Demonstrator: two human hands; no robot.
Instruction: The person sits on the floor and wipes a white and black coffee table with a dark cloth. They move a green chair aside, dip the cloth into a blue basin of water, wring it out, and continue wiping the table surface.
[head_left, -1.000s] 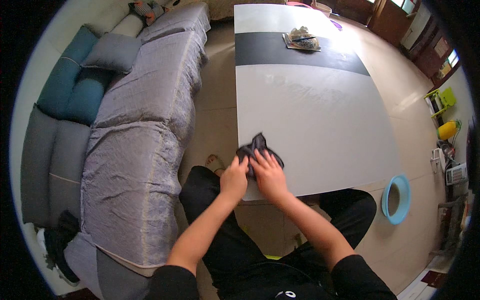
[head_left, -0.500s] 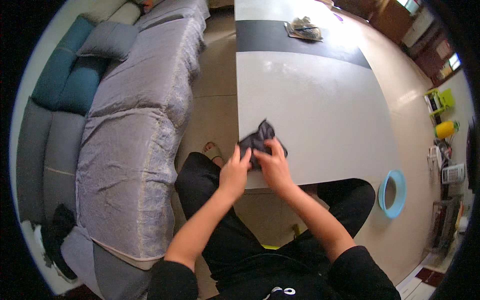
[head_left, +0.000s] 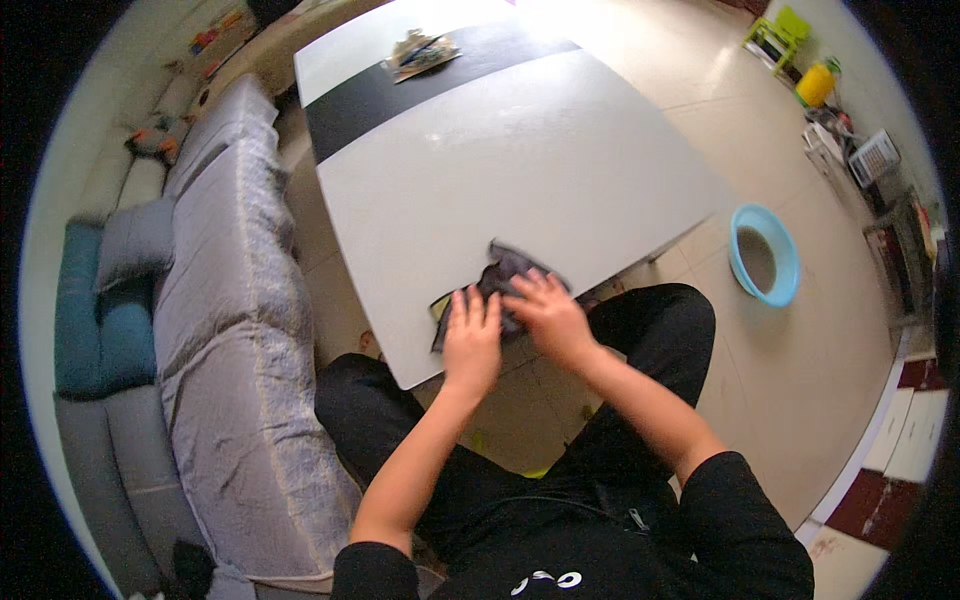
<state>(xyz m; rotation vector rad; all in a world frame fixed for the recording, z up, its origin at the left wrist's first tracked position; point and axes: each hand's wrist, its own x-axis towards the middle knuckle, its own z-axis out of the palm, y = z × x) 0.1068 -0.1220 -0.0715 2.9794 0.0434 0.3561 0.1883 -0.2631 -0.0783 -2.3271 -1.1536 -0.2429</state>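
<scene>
A dark, crumpled cloth point(head_left: 515, 264) lies near the front edge of the white-topped table point(head_left: 520, 150), with a small yellowish patch showing at its left side. My left hand point(head_left: 472, 340) rests on the cloth's left part, fingers stretched out and side by side. Over the right part is my right hand point(head_left: 552, 318), fingers extended and slightly spread, touching the cloth. Both palms face down and hide some of the fabric. Whether a finger pinches a fold cannot be made out.
To the left runs a sofa point(head_left: 210, 410) with a grey cover. Across the table's far half goes a black band point(head_left: 370, 110) bearing a tray-like pile of small items point(head_left: 420, 55). A light blue basin point(head_left: 790, 262) stands on the floor at right, beyond my knee.
The view has turned, so the table appears rotated. The cloth is spread wider, exposing the yellowish patch. My fingers, curled around the cloth before, now lie straighter on it.
</scene>
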